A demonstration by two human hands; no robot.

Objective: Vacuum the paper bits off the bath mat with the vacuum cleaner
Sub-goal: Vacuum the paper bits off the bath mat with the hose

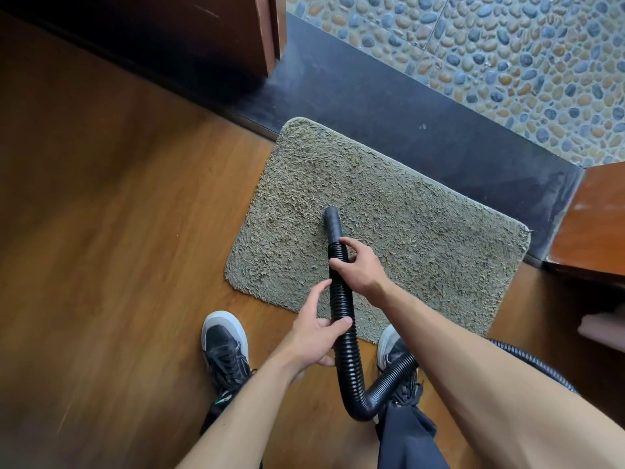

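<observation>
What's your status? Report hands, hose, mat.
Right hand and left hand grip hose. Nozzle down at bath mat. No paper bits visible. Nothing blocking.

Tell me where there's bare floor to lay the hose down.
Widest free patch: wood floor left of the bath mat, below the door. The dark threshold between mat and pebble tiles is bare too. Crowded by the shoes, where the hose loops.

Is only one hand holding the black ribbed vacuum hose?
No, left hand and right hand both grip the black ribbed hose.
</observation>
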